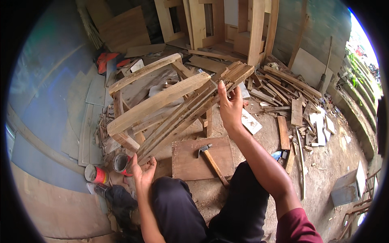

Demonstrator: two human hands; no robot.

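Observation:
A long, weathered grooved timber (178,123) slants across my view, its near end low at the left and its far end high at the right. Whether it is one piece or strips lying together, I cannot tell. My left hand (143,172) grips the near end, with the thumb on one side and the fingers curled at the other. Near the far end, my right hand (231,108) is closed on the timber, thumb up along its side; some fingers are hidden behind it. Just beyond stands a rough wooden trestle (160,103), partly covered by the timber.
Before my knees, a claw hammer (214,166) lies on a brown board (184,164). Two cans, one a red can (96,174) and one a grey-mouthed can (120,163), stand left. Scrap wood (297,111) is heaped at right, near a metal box (344,188). Wooden frames (255,32) lean behind.

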